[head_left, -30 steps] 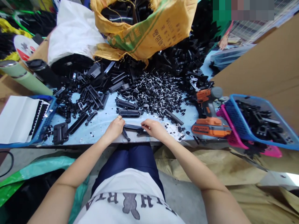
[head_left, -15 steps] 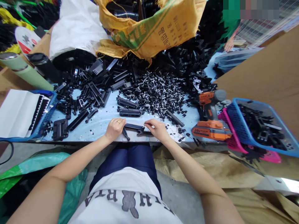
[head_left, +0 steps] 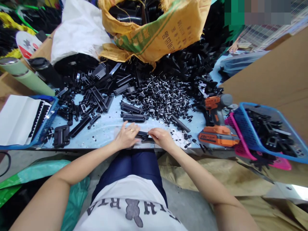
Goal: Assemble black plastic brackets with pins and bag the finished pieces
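Observation:
A long black plastic bar [head_left: 143,133] lies at the front edge of the table between my hands. My left hand [head_left: 127,136] rests over the bar's left end, its fingers stretched across it and holding it down. Thumb and fingertips of my right hand [head_left: 162,138] are pinched together at the bar's right end; what they hold is too small to make out. Just behind the bar lie two black assembled plastic pieces [head_left: 133,117], one behind the other. A large heap of black-headed metal pins [head_left: 166,96] spreads beyond my right hand.
An orange cordless drill [head_left: 218,128] stands on the right, beside a blue basket [head_left: 271,150] of black parts. Left are another blue basket [head_left: 45,128], a green flask [head_left: 31,80] and loose black parts [head_left: 96,96]. A yellow sack [head_left: 154,38] stands behind. Another person's hand [head_left: 233,48] shows far right.
My left hand has moved right and opened from a pinch to spread over the bar. The small rod piece beside it is now hidden. My right hand stays pinched, slightly lower.

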`<state>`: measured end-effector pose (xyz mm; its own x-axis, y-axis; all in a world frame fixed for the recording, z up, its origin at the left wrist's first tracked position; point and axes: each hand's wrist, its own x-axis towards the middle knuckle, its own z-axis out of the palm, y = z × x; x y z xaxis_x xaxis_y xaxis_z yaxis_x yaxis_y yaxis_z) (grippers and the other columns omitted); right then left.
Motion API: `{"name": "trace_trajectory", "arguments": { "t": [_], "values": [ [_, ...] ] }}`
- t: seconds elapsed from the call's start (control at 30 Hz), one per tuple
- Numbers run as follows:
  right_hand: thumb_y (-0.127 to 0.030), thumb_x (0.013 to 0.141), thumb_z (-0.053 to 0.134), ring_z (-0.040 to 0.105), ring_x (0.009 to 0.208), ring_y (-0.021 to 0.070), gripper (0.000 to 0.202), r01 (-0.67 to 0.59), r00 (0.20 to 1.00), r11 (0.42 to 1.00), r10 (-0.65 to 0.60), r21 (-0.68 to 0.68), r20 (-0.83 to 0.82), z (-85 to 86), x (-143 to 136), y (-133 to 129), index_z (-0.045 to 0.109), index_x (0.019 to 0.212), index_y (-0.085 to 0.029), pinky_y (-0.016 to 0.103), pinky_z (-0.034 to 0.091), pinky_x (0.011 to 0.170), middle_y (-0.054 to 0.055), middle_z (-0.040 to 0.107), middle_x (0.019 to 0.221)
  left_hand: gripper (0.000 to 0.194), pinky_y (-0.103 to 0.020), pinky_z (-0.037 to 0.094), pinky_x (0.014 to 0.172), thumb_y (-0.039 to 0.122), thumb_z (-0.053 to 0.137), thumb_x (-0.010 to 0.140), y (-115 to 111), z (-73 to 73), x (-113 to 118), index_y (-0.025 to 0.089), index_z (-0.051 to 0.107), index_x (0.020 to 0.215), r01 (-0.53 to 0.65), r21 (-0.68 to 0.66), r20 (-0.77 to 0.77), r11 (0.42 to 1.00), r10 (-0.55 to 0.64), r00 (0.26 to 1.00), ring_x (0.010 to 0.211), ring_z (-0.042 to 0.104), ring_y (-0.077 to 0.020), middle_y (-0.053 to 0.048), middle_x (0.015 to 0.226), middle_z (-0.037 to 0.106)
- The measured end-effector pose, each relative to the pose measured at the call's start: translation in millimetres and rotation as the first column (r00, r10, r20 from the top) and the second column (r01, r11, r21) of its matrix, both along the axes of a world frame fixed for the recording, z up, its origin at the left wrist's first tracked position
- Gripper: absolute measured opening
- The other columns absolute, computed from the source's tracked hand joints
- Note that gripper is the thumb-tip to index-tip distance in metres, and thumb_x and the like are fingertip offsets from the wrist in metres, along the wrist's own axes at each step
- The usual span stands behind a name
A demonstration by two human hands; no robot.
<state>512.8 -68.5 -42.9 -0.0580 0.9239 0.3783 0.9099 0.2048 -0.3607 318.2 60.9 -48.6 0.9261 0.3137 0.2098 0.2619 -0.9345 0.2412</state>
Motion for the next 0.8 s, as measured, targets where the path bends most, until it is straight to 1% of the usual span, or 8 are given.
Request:
{"name": "trace_trajectory", "arguments": {
  "t": [0.1, 0.27, 0.37, 0.47, 0.57, 0.63, 0.7, 0.8],
  "values": [
    [-0.024, 0.092, 0.044, 0.062, 0.088, 0.0176, 0.024, -0.005, 0.998, 0.999, 0.007, 0.046, -0.058, -18.6, -2.2, -5.2, 0.063, 0.105, -0.019, 0.032, 0.052, 0.079, 0.010, 0.066, 0.095, 0.063, -0.040, 0.034, 0.093, 0.049, 0.060, 0.078, -14.0, -0.8, 23.9, 0.014, 0.043, 0.128, 0.101, -0.063, -0.150, 0.993, -0.110, 0.983, 0.113, 0.050, -0.0283, -0.015, 0.119, 0.058],
    [-0.037, 0.087, 0.055, 0.058, 0.097, 0.0221, 0.044, 0.005, 1.000, 0.999, -0.004, 0.047, -0.020, -46.7, 4.3, -18.3, 0.050, 0.127, -0.020, 0.037, 0.051, 0.079, 0.012, 0.062, 0.107, 0.048, -0.037, 0.038, 0.084, 0.039, 0.058, 0.082, -16.7, -9.7, 35.3, 0.013, 0.045, 0.121, 0.049, -0.102, -0.129, 0.994, -0.062, 0.990, 0.105, 0.052, -0.0260, -0.012, 0.110, 0.059],
    [-0.038, 0.089, 0.050, 0.058, 0.093, 0.0208, 0.045, -0.125, 0.991, 0.992, 0.126, -0.030, 0.041, -47.4, 17.4, -16.5, 0.046, 0.131, -0.021, 0.036, 0.050, 0.077, 0.010, 0.063, 0.102, 0.046, -0.038, 0.037, 0.085, 0.041, 0.058, 0.082, -14.9, -9.8, 32.9, 0.014, 0.048, 0.118, 0.072, -0.112, -0.103, 0.991, -0.084, 0.991, 0.104, 0.052, -0.0261, -0.012, 0.108, 0.059],
    [-0.037, 0.093, 0.044, 0.058, 0.088, 0.0188, 0.041, -0.231, 0.962, 0.969, 0.241, -0.085, 0.129, -37.8, 30.5, -11.6, 0.047, 0.130, -0.020, 0.032, 0.047, 0.074, 0.009, 0.063, 0.100, 0.045, -0.038, 0.038, 0.084, 0.041, 0.056, 0.083, -17.8, -5.1, 30.3, 0.014, 0.048, 0.117, 0.070, -0.105, -0.133, 0.992, -0.084, 0.988, 0.104, 0.051, -0.0263, -0.012, 0.108, 0.059],
    [-0.049, 0.089, 0.046, 0.057, 0.079, 0.0192, 0.045, -0.140, 0.929, 0.988, 0.153, -0.063, 0.336, -28.7, 38.8, -11.4, 0.058, 0.116, -0.015, 0.030, 0.042, 0.066, 0.011, 0.064, 0.090, 0.051, -0.040, 0.037, 0.087, 0.044, 0.051, 0.085, -23.2, -3.2, 23.6, 0.011, 0.044, 0.124, 0.050, -0.045, -0.138, 0.998, -0.056, 0.989, 0.106, 0.050, -0.0274, -0.015, 0.114, 0.057],
    [-0.059, 0.085, 0.046, 0.055, 0.068, 0.0186, 0.052, -0.018, 0.897, 1.000, 0.019, -0.006, 0.441, -26.0, 41.5, -13.2, 0.066, 0.090, -0.012, 0.029, 0.036, 0.059, 0.010, 0.062, 0.072, 0.057, -0.040, 0.039, 0.087, 0.046, 0.047, 0.087, -23.1, -6.7, 17.5, 0.008, 0.040, 0.129, 0.074, 0.022, -0.118, 0.997, -0.071, 0.990, 0.105, 0.052, -0.0279, -0.018, 0.117, 0.055],
    [-0.065, 0.083, 0.042, 0.050, 0.057, 0.0159, 0.058, 0.049, 0.874, 0.998, -0.065, 0.046, 0.481, -23.2, 41.6, -14.4, 0.062, 0.064, -0.014, 0.028, 0.031, 0.055, 0.007, 0.056, 0.058, 0.056, -0.038, 0.042, 0.080, 0.046, 0.043, 0.088, -18.3, -11.7, 11.9, 0.006, 0.043, 0.127, 0.108, 0.088, -0.076, 0.990, -0.101, 0.992, 0.097, 0.056, -0.0269, -0.018, 0.111, 0.058],
    [-0.067, 0.084, 0.037, 0.044, 0.051, 0.0129, 0.062, 0.003, 0.884, 0.997, -0.039, 0.078, 0.466, -9.1, 34.6, -15.8, 0.053, 0.053, -0.016, 0.027, 0.025, 0.052, 0.004, 0.050, 0.052, 0.044, -0.032, 0.044, 0.064, 0.044, 0.037, 0.091, -9.2, -10.7, 4.7, 0.008, 0.057, 0.106, 0.167, 0.157, 0.075, 0.973, -0.180, 0.981, 0.076, 0.059, -0.0220, -0.013, 0.085, 0.064]
  ]
}}
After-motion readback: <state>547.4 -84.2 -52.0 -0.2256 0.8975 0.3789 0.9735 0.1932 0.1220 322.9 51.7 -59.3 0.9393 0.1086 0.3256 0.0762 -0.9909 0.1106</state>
